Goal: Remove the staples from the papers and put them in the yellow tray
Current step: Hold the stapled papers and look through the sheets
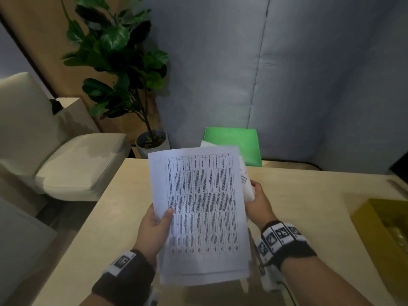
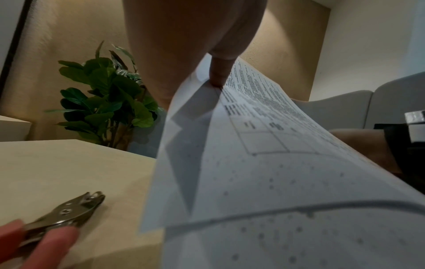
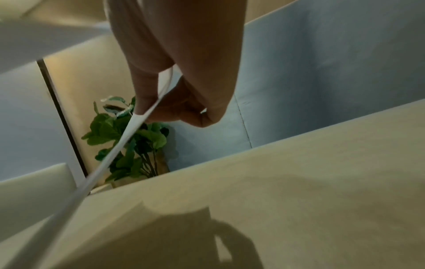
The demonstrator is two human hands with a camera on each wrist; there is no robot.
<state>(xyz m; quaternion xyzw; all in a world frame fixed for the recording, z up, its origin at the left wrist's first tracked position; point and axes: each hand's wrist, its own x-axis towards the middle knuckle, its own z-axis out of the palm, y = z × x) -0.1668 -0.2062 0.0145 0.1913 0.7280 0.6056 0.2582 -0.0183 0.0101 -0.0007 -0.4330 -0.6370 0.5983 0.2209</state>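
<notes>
Head view: papers (image 1: 203, 215) held upright-tilted, long axis away; left hand (image 1: 154, 226), right hand (image 1: 258, 199) both pinching edges.

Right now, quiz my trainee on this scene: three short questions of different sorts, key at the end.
1. True or false: both hands hold the papers above the table.
2. Which side of the table is the yellow tray on? A) the person's left B) the person's right
3. Fill in: the left hand also holds a metal ____.

Key: 1 true; 2 B; 3 staple remover. The right hand pinches the right edge.
</notes>
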